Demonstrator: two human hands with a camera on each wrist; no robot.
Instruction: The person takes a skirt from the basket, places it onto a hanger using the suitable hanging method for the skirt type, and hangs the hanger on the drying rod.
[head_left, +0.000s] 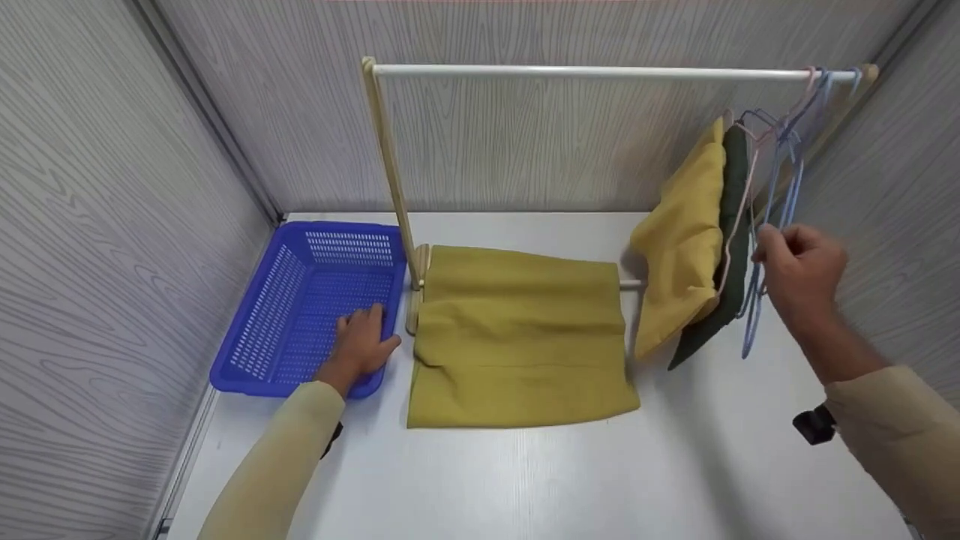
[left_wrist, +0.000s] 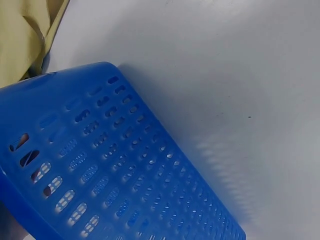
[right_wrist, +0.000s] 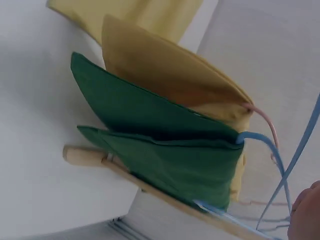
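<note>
My left hand (head_left: 360, 345) grips the right rim of a blue plastic basket (head_left: 238, 330), fingers inside and thumb over the edge. In the left wrist view, slotted holes pattern the basket wall (left_wrist: 125, 150). My right hand (head_left: 806, 274) pinches a blue hanger (head_left: 752, 330) at the rack's right end; part of that hand (right_wrist: 306, 215) shows in the right wrist view. Just left of it hang a yellow cloth piece (head_left: 679, 247) and a dark green one (right_wrist: 175, 165), on pink and blue hangers. A mustard-yellow cloth (head_left: 521, 345) lies spread on the table.
A rack with a white rod (head_left: 570, 72) and wooden posts (head_left: 391, 172) stands at the back of the white table (head_left: 480, 480). Its left post rises beside the basket. Wood-grain panels (head_left: 525, 150) enclose the back and both sides.
</note>
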